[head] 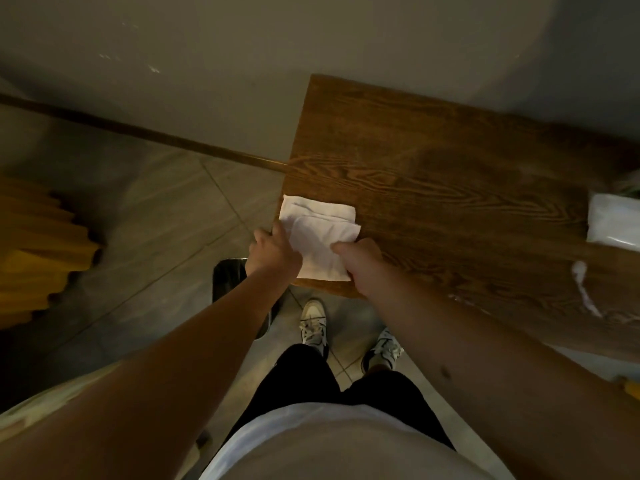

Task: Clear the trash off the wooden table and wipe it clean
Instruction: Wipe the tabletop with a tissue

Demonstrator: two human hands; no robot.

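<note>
The white packet (614, 221) is cut by the right edge; both hands' fingertips are hidden.

A grey tiled floor (166, 216) fills the left and lower middle of the frame, meeting a pale wall (207, 64) along a brown baseboard (138, 133). Yellow folded fabric (38, 244) sits at the left edge. Two white sneakers (313, 322) and black trousers (311, 379) show at lower centre.
</note>
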